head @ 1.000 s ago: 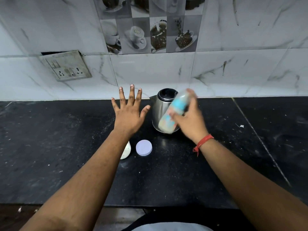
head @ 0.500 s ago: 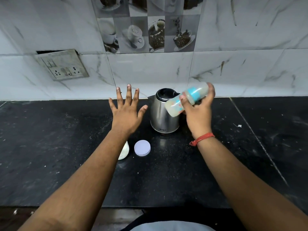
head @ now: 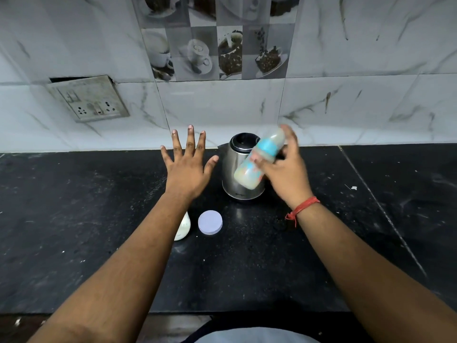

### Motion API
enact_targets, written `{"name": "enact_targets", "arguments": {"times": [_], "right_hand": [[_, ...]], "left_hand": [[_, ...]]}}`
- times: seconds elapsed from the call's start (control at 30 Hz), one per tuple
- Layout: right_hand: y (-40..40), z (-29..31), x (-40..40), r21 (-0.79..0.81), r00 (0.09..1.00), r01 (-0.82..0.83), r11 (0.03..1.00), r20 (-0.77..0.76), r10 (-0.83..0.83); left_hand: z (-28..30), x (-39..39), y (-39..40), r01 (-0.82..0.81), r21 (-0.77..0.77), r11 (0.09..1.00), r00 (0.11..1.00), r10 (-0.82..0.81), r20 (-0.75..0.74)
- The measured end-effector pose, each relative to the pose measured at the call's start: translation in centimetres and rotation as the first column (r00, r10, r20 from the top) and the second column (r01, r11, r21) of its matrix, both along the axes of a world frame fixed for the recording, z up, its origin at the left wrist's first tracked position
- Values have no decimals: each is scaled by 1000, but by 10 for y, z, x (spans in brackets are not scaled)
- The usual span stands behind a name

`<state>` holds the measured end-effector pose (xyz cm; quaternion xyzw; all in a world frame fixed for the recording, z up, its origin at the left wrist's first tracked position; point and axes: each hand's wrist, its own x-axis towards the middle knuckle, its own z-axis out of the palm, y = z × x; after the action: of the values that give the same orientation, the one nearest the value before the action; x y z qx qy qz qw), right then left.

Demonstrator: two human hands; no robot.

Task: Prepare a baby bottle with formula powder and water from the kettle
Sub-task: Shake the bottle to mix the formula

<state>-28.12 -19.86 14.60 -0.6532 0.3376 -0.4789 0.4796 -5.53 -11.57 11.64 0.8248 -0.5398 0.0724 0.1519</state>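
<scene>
A: Biggest first — black stone counter (head: 99, 219), matte, speckled w/ pale dust, hard. Bad landing for anything dropped.

B: Wall behind?

A: Glossy marble-look tiles (head: 371, 70), smooth. Switch plate (head: 90, 99) tilted, looks loose at its top edge. Not a concern for this step.

B: Kettle?

A: Steel kettle (head: 241, 169), brushed and rounded, black rim, lid off or open — can't tell which. Stands right behind the bottle. Risk: knocking it w/ a swing, maybe hot water inside.

B: Hands?

A: Right hand (head: 286, 177) wrapped round the baby bottle (head: 258, 160), held tilted in the air in front of the kettle, teat end up and away. Blurred, so prob. mid-shake. Left hand (head: 189, 167) flat, fingers spread wide, holding nothing, hovering over the counter.

B: Bottle itself?

A: Clear plastic cylinder, blue collar, pale milky mix inside. Main worry: collar not tight — leak or spray. Also slick plastic slipping from the grip.

B: Small stuff?

A: Round lilac lid (head: 210, 222), flat on the counter. White container (head: 184, 227) just beside it, half hidden by the left forearm.
</scene>
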Motion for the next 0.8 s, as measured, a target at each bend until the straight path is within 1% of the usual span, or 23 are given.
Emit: {"name": "enact_targets", "arguments": {"times": [0.03,0.07,0.1,0.13,0.17,0.2,0.23,0.27,0.33,0.37,0.4,0.47,0.5,0.53,0.6,0.63,0.67,0.7,0.73,0.77,0.8], "right_hand": [[-3,2,-1,5,988,116,993,103,-116],[-5,0,-1,-3,968,184,983,176,-181],[-4,-2,0,-8,964,186,982,193,-181],[-1,-5,1,-16,984,123,992,133,-120],[1,-9,3,-22,1000,14,1000,24,-13],[2,-12,3,-19,996,-74,997,-48,73],[1,-11,2,-8,995,-86,996,-52,86],[-2,-7,1,9,999,-38,999,18,38],[-5,-1,0,10,971,152,988,186,-151],[-5,-2,0,-22,964,188,982,197,-180],[-3,-2,1,-51,975,168,984,153,-159],[-1,-7,2,-60,999,-12,998,-41,9],[-2,-7,0,-43,997,-42,998,-70,39],[-6,-4,-2,-25,1000,-4,1000,-28,3],[-14,2,-5,13,970,199,980,138,-199],[-16,0,-6,16,954,244,970,178,-243],[-14,0,-5,11,960,228,974,164,-227],[-11,-3,-4,-7,986,147,989,83,-146],[-8,-7,-3,-15,999,27,1000,-32,-28],[-5,-8,-2,1,993,-59,998,-101,58],[-5,-6,-1,24,992,-69,997,-102,71]], "left_hand": [[-1,0,0,1,0,1000,1000,-1,-3],[-1,0,-1,1,0,1000,1000,-1,-3],[-1,-1,-1,1,1,1000,1000,-1,-3],[-2,-1,-1,2,3,1000,1000,-2,-3],[-2,-1,-1,5,2,1000,1000,-5,-4],[-2,-1,-1,8,0,1000,1000,-8,-7],[-3,-1,-2,9,-4,1000,1000,-9,-12],[-3,-1,-3,11,-6,1000,1000,-11,-16],[-3,-1,-4,12,-3,1000,1000,-12,-15],[-3,-1,-4,11,1,1000,1000,-11,-11],[-3,-1,-4,11,5,1000,1000,-11,-8],[-2,0,-6,13,4,1000,1000,-13,-8],[-2,1,-7,13,0,1000,1000,-13,-10],[-1,2,-8,14,-3,1000,1000,-14,-14],[-2,2,-9,12,-1,1000,1000,-12,-13],[-2,1,-9,12,4,1000,1000,-12,-4],[-3,1,-9,12,8,1000,1000,-12,2],[-4,1,-9,16,10,1000,1000,-16,1],[-5,2,-10,20,9,1000,1000,-20,-2],[-6,2,-10,22,5,1000,1000,-22,-3],[-7,4,-10,21,4,1000,1000,-21,-2]]}}
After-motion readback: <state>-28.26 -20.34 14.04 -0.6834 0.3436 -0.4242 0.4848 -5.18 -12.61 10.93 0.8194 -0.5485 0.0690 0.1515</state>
